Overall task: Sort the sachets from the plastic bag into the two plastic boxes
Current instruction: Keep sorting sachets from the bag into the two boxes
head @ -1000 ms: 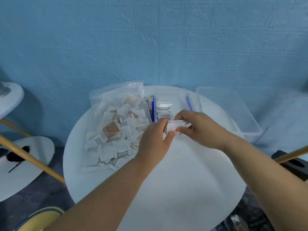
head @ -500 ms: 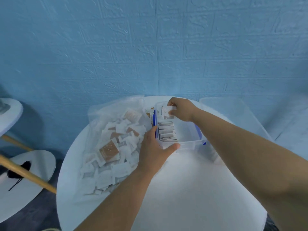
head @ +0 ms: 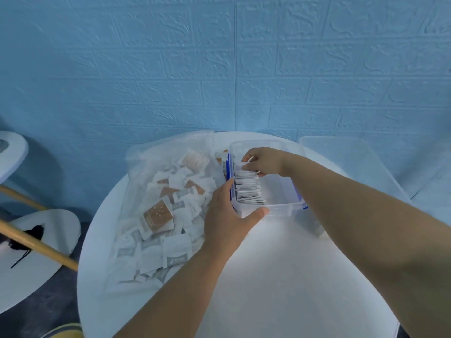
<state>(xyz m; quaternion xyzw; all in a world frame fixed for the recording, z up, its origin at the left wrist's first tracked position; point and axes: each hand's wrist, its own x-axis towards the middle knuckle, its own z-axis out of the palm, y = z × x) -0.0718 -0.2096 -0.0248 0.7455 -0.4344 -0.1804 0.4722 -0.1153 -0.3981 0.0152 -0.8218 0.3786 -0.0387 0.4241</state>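
Sachet (head: pixel 240 166): light, limp, slick; judged best pinched by edge. Pinched in right hand (head: pixel 264 161) at far end of row (head: pixel 249 191) in box (head: pixel 280 209). Near-left box corner gripped by left hand (head: pixel 225 217). Bag (head: pixel 168 215) at left.

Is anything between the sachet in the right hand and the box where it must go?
Nothing visible. The right hand holds the sachet inside the open box, at the far end of its row.

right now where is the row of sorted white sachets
In the head view, the sorted white sachets stand in a row along the left wall of the clear box, just right of the plastic bag.
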